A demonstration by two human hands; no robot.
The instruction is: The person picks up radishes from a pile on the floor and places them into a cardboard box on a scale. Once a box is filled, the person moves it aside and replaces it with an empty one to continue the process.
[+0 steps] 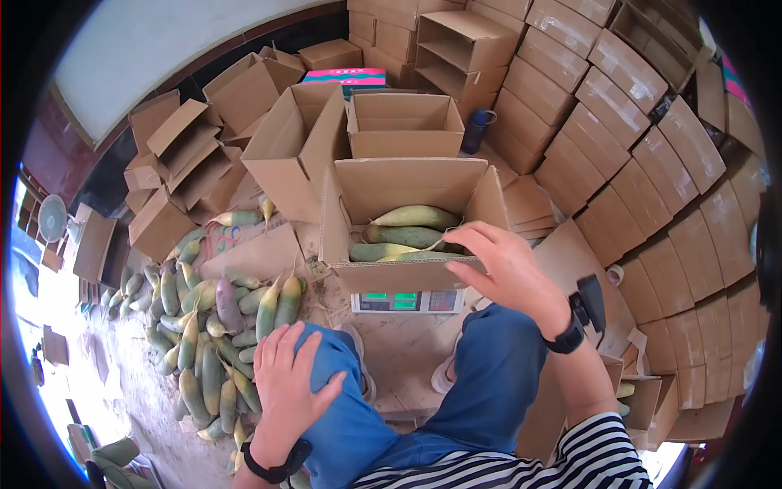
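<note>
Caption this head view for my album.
Right hand at a box of radishes on a scale, left hand on a knee.

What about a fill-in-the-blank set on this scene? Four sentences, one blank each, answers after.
The hand reaching over the open box is the person's ____ one. That box stands on a ____ with a lit green display. One vegetable stands out from the mostly green pile because it is ____. The bottle is dark ____.

Missing words: right; scale; purple; blue.
</note>
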